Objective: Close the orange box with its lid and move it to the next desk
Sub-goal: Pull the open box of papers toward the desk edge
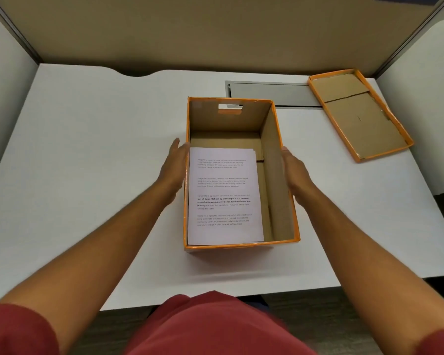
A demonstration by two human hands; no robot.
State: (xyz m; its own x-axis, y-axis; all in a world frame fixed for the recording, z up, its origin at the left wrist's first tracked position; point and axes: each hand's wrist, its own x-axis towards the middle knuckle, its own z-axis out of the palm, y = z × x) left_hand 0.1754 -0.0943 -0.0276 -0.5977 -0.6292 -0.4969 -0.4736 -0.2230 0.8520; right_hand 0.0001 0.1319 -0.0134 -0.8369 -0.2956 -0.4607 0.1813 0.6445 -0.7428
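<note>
The orange box (277,160) stands open in the middle of the white desk (100,155), with a stack of printed sheets (223,196) lying inside against its left wall. Its orange lid (356,114) lies upside down at the desk's far right, apart from the box. My left hand (173,167) lies flat against the box's left outer wall with fingers extended. On the opposite side, my right hand (294,170) rests along the right wall near the rim. Whether either hand presses on the box I cannot tell; neither has its fingers curled around anything.
A grey cable hatch (269,92) is set into the desk behind the box. Brown partition panels (190,34) wall the desk at the back and sides. The desk's front edge runs just ahead of my red shirt (215,326).
</note>
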